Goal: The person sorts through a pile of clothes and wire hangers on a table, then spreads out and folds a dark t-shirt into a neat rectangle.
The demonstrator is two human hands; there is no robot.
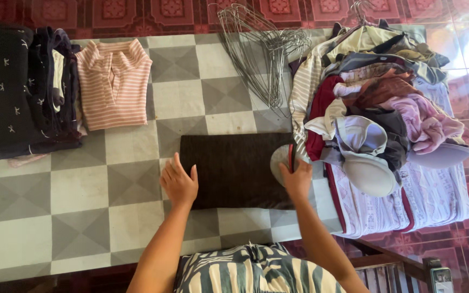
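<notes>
Two hands are laid flat, fingers spread and gripping nothing, on a folded dark brown garment upon the grey checkered mat: left hand at its left edge, right hand at its right edge, beside the heap of unfolded clothes. Wire hangers are seen beyond.

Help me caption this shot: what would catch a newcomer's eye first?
Centre stage, the left hand and right hand press flat on a folded dark brown cloth on the grey checkered mat. To the right rises a heap of unfolded clothes, with wire hangers above centre.
</notes>
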